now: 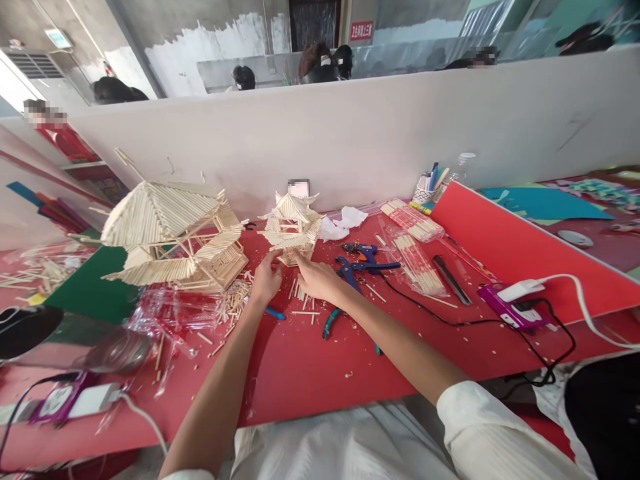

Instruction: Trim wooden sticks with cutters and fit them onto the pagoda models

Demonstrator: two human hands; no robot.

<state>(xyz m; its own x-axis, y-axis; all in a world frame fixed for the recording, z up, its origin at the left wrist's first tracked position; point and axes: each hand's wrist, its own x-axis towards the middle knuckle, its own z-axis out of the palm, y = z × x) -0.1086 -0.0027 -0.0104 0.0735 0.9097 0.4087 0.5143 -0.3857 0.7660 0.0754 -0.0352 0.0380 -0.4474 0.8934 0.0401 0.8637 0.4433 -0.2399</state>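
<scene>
A small pavilion model (291, 230) made of pale wooden sticks stands upright at the middle of the red table, with tiered, upturned roofs. My left hand (267, 279) is closed at its lower left edge, fingertips against the base. From the front right, my right hand (319, 277) grips the base, its index finger on the lower front and its other fingers partly hidden. Short loose sticks (301, 293) lie just below the hands. To the left stands a larger stick pavilion model (175, 233) with a wide, sloping roof.
A blue glue gun (365, 253) and blue-handled pliers (347, 272) lie to the right, near bagged stick bundles (417, 263). Clear plastic wrapping (175, 310) and a lying jar (113, 347) are at left. Purple power strips (515, 308) trail cables. A white partition (360, 133) rises behind.
</scene>
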